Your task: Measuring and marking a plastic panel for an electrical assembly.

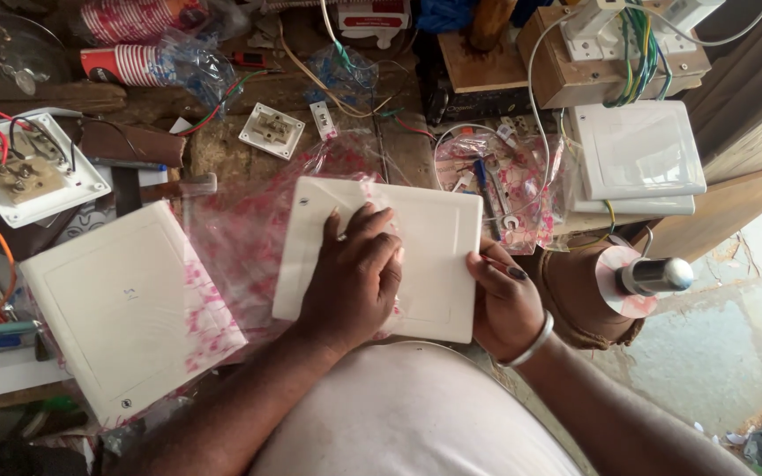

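Lying across the middle of the cluttered workbench [222, 154], a white square plate [434, 256] is held flat, its slightly longer side running left to right and its far edge tilted a little away to the right. It is seen directly under both hands, so neither has to reach. The left hand [352, 282] is spread palm-down on the plate's left half, fingers open and pressed flat against the face rather than curled round anything. The right hand [506, 304] is closed on the plate's right edge, the thumb laid over the top face and the fingers hidden beneath; a metal bangle [531, 345] is worn at that wrist. A pink-printed clear plastic wrapper [240, 238] is spread beneath the plate and to its left. A second, larger white plate [125, 308] is left untouched well to the left, nearer the left hand.
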